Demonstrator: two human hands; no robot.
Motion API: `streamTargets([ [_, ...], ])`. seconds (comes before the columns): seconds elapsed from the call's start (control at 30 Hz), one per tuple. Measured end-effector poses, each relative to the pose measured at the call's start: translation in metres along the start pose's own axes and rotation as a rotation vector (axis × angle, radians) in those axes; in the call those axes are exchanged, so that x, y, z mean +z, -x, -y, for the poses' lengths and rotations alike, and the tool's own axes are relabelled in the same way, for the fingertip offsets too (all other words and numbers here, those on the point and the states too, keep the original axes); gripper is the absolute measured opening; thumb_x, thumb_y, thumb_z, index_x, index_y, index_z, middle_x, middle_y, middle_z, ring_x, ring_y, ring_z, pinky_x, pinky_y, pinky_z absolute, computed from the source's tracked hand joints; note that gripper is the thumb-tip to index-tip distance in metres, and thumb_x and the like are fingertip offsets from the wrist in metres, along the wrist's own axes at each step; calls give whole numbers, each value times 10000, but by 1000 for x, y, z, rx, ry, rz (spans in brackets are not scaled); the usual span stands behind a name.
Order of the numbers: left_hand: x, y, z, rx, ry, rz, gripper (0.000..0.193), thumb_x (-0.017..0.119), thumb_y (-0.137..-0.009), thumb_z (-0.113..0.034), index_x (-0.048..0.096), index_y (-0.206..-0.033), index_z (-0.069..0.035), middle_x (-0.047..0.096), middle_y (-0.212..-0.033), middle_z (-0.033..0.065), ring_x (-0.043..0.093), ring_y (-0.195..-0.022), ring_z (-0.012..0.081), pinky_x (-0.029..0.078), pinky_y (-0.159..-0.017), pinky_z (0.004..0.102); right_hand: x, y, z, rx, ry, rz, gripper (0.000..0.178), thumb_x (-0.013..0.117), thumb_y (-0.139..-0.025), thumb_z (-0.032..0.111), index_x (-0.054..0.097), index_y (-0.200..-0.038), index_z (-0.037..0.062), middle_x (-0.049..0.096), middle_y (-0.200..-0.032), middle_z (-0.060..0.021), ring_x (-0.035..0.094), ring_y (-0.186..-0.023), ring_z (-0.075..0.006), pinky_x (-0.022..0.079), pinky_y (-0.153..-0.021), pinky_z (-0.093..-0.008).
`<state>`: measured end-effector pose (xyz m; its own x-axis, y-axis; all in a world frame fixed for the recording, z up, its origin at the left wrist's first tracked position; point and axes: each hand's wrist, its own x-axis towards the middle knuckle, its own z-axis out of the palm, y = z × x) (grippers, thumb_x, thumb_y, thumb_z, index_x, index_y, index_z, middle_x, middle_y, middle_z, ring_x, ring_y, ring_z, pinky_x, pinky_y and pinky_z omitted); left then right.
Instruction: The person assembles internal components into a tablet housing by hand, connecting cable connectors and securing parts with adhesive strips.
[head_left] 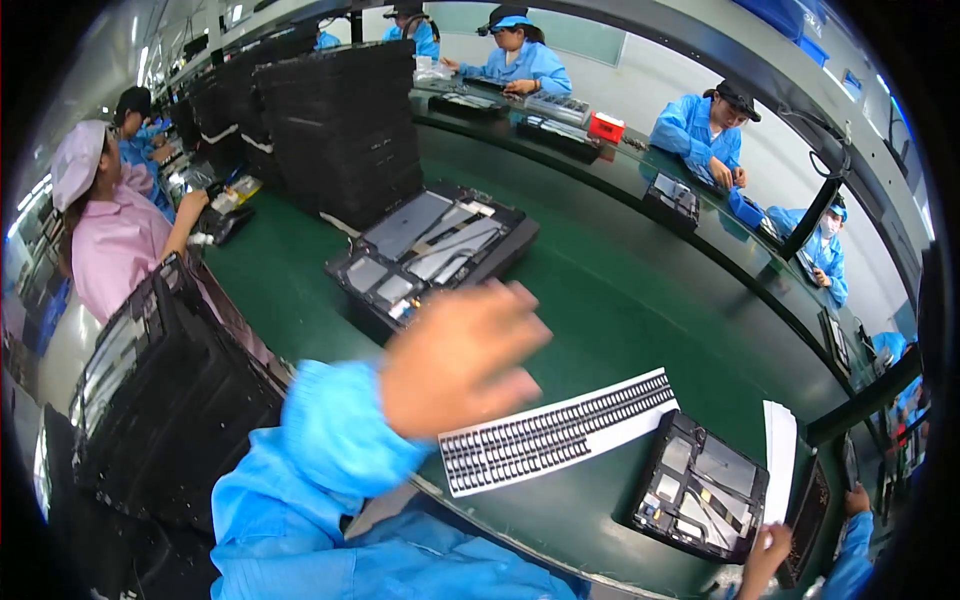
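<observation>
My left hand (465, 355), in a blue sleeve, is raised over the green bench, its fingers apart and blurred by motion, with nothing visible in it. Behind it, an opened tablet-like device (430, 240) with grey cells and cables lies on top of a black stack. Below and to the right is a white sheet (560, 430) with rows of small black-framed pieces. A second opened device (705, 485) lies at the right in a black tray. My right hand (765, 555) is by its near right corner, fingers curled at the lower end of a white paper strip (780, 455); what they hold is unclear.
Tall stacks of black trays (340, 130) rise at the back left. Another black stack (180, 400) stands close on my left, near a person in pink (115, 220). Across the bench runs a raised ledge (600, 175) with a red box (606, 127). Co-workers in blue sit beyond it.
</observation>
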<state>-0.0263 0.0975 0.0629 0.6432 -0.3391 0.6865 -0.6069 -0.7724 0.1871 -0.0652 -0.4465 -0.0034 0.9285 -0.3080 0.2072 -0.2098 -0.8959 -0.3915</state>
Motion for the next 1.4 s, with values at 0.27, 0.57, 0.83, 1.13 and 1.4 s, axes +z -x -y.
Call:
streamTargets([
  [0.27,-69,19,212,-781,511,285,511,505,-870,-306,391,-1259,5,439,-1252,117,401,-1147,190,296,-972,294,17,-21,320,-640,-777,633,339,559,-809,158,517,-1104,-2,506,-1102,-116,477,-1044,-205,387,-873,-305],
  [0.57,7,10,259,-1001,1063,273,500,471,-889,-338,359,-1286,-54,481,-1192,48,504,-986,134,414,-855,245,262,-76,482,-225,-1050,512,797,497,-811,454,240,-1252,-158,263,-1308,-310,240,-1241,-390,192,-1031,-369],
  [0.83,9,23,266,-906,1027,104,699,562,-830,-276,164,-1379,-106,348,-1292,105,470,-1021,167,405,-836,248,275,-67,537,-161,-1108,369,824,450,-813,520,223,-1287,-115,223,-1339,-284,196,-1257,-391,146,-1040,-398],
  [1.13,6,20,246,-978,1274,-58,644,525,-828,-392,268,-1356,-128,373,-1299,64,426,-1078,161,331,-902,245,279,-57,531,-220,-1329,425,777,448,-845,440,154,-1309,-110,128,-1389,-260,82,-1314,-330,76,-1062,-350],
  [1.4,16,17,268,-855,1248,67,568,458,-878,-393,274,-1351,-138,522,-1089,43,506,-741,52,424,-650,175,282,-62,520,-51,-1235,289,719,501,-818,425,273,-1284,-73,273,-1333,-231,273,-1233,-351,202,-1021,-366],
])
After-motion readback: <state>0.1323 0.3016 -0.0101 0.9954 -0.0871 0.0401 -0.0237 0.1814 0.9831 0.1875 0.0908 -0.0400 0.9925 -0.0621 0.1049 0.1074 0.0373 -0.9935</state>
